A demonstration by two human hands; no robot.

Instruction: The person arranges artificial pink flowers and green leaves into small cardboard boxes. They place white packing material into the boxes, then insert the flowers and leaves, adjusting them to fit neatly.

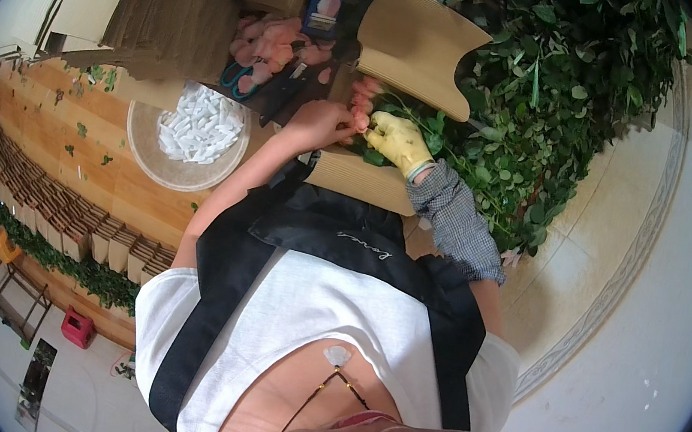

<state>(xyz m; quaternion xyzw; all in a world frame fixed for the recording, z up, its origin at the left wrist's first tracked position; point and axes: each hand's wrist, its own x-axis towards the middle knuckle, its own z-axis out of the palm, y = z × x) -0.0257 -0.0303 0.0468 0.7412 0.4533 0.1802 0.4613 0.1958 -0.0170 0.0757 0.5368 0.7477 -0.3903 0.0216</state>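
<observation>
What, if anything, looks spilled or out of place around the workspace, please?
Green leaf scraps lie scattered across the wooden surface left of the bowl, looking like litter. Loose pink petals are heaped beside the teal-handled scissors, with strays apart from the pile. Oddly, only the right hand wears a glove.

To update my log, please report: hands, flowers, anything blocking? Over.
Bare left hand at the pink flowers. Gloved right hand close beside them. Flowers lying between brown cardboard flaps; nothing visibly blocking.
</observation>
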